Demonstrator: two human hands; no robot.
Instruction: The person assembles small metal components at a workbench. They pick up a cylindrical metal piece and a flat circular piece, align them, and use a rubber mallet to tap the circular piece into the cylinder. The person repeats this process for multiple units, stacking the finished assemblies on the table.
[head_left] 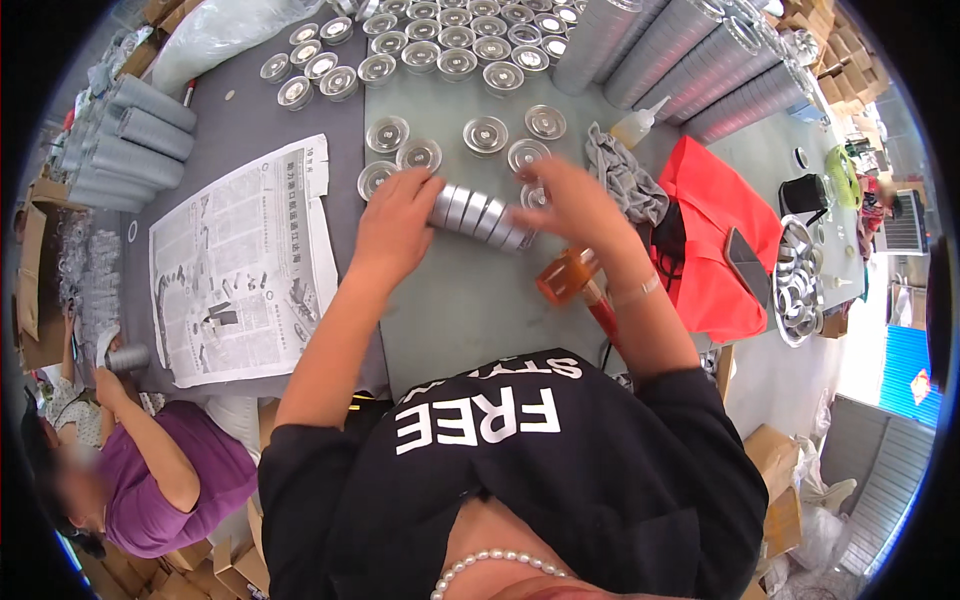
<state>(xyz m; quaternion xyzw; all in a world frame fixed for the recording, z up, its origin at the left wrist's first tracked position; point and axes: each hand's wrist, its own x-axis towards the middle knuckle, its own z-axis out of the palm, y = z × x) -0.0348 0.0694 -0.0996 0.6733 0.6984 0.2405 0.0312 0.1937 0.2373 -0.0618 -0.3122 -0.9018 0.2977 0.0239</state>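
Note:
A short row of silver round metal pieces point(482, 216), like lids or rings, lies on its side on the grey-green table point(440, 320). My left hand point(398, 222) is closed around its left end. My right hand point(582, 208) is near the right end, a little blurred, thumb and fingers apart with nothing visible between them. Several loose round pieces with shiny centres, such as this silver disc point(485, 135), lie flat just beyond both hands. Below my right wrist is an orange tool with a red handle point(568, 278), partly covered by my forearm.
Many round pieces point(440, 38) and tall silver stacks point(690, 60) stand at the back. A squeeze bottle point(636, 126), grey cloth point(622, 172) and red bag point(710, 240) with a phone are right. A newspaper point(245, 260) lies left; a person in purple point(180, 470) sits beyond.

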